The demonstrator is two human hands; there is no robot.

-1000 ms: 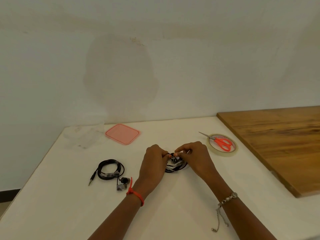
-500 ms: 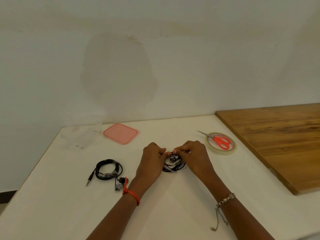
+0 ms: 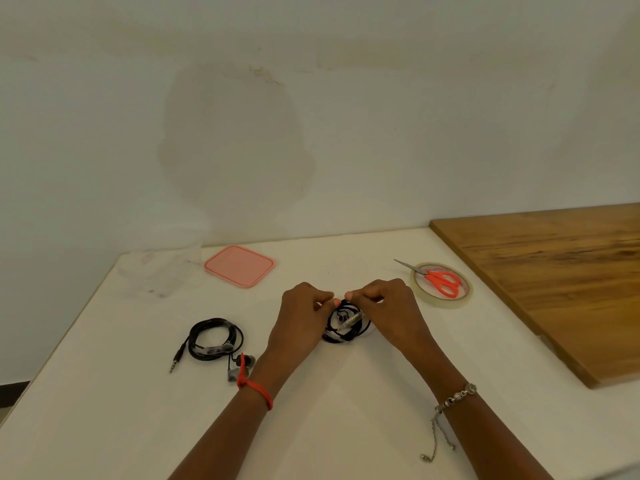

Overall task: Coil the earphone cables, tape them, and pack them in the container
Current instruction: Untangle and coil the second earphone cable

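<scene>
Little has shifted since a second ago: your left hand (image 3: pixel 301 317) and right hand (image 3: pixel 391 310) still flank the black coiled earphone cable (image 3: pixel 346 327), and your fingertips have closed in over its far rim. Both grips are narrow, pinching the coil there; whether tape lies between them I cannot tell. The coil rests flat on the white surface (image 3: pixel 346 393), just nearer than your pinch. To the left lies a second black earphone coil with a jack plug (image 3: pixel 214 339). Further right, the clear tape roll (image 3: pixel 440 304) carries orange-handled scissors (image 3: pixel 441 284), near your right hand. Far left sit the pink square lid (image 3: pixel 239 266) and the clear plastic container (image 3: pixel 162 271), so packing will likely favour your left hand.
</scene>
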